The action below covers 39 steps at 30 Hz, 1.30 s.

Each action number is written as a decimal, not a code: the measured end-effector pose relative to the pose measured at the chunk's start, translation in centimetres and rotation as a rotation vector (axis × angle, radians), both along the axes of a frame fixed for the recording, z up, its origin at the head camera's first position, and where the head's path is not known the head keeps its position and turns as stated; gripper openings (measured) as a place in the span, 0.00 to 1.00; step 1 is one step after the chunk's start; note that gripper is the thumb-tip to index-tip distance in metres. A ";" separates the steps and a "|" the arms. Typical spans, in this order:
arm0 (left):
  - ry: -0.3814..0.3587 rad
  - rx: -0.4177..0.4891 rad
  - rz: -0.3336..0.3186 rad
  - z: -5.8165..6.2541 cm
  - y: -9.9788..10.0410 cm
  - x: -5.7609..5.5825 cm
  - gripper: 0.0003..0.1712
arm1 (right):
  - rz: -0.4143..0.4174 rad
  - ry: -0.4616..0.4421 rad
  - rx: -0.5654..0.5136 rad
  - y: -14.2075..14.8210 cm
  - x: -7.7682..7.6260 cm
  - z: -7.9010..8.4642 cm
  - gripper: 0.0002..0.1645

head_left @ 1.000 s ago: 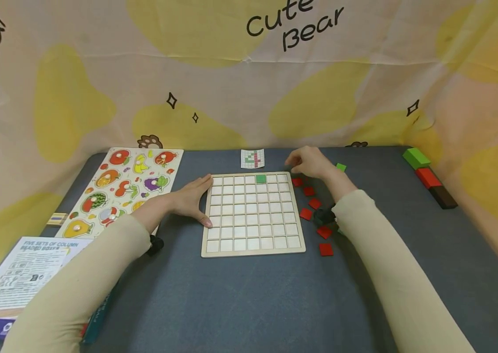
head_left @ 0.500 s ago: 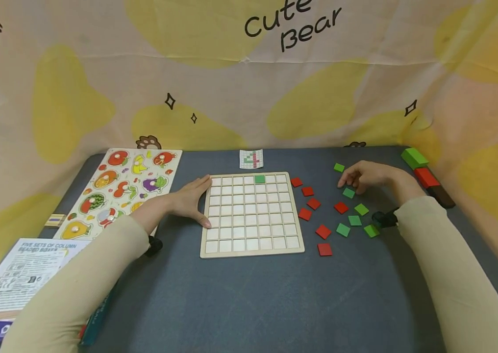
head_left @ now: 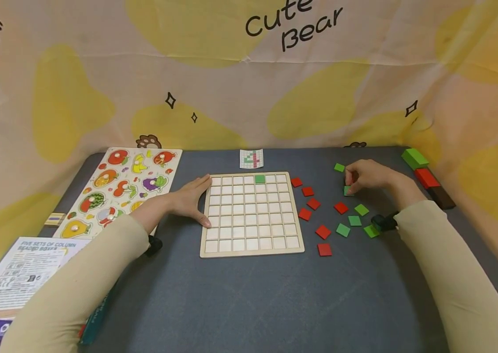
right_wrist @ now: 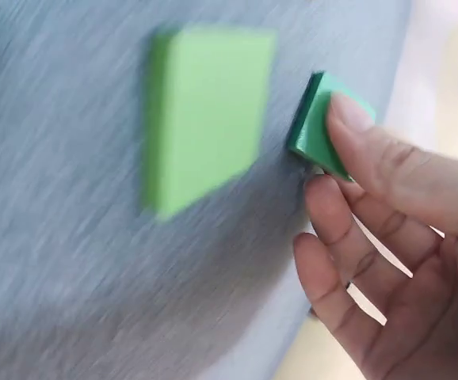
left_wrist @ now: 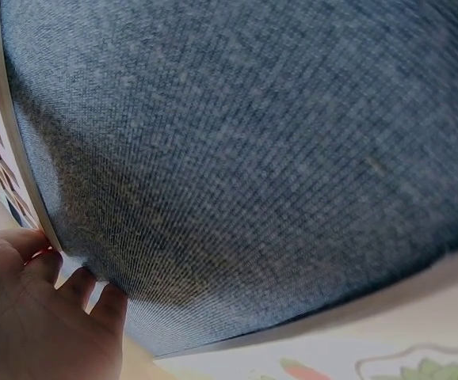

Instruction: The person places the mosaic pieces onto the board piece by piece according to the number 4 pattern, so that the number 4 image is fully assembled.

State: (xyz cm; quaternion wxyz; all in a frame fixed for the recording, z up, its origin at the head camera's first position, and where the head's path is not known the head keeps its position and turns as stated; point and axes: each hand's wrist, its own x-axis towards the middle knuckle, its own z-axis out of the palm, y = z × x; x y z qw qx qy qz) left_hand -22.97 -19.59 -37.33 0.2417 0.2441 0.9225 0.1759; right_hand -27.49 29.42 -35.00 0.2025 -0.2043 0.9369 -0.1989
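In the head view, a wooden grid board (head_left: 252, 254) with white squares lies mid-table, one green tile (head_left: 260, 179) set in its top row. My left hand (head_left: 188, 197) rests along the board's left edge, thumb and fingers spread apart. The left wrist view shows the fingertips (left_wrist: 112, 305) right at that edge. Over to the right, my right hand (head_left: 370, 175) pinches a dark green square tile (right_wrist: 318, 134) between thumb and fingers. A light green tile (right_wrist: 213, 115) lies on the cloth close by. Other green tiles (head_left: 355, 220) are scattered below this hand.
Several red tiles (head_left: 313, 204) lie beside the board's right edge. A small pattern card (head_left: 251, 159) is behind it. Green, red and dark blocks (head_left: 427, 177) line the right edge. A fruit puzzle board (head_left: 114, 189) and a printed box (head_left: 24, 274) occupy the left.
My right hand has moved from the board's top right corner out to the green tiles and has taken hold of one. The left hand stays at the board's edge.
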 end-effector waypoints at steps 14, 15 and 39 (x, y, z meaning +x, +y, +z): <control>0.009 -0.011 -0.014 -0.1 0.0 -0.2 0.76 | 0.007 0.184 -0.250 -13.3 0.3 -0.5 0.08; 0.008 -0.014 -0.013 -0.1 0.0 -0.2 0.76 | 0.018 0.194 -0.260 -14.3 0.3 -0.5 0.08; 0.005 -0.023 0.003 0.2 0.0 0.1 0.75 | 0.082 0.181 -0.167 -22.6 0.1 -2.0 0.07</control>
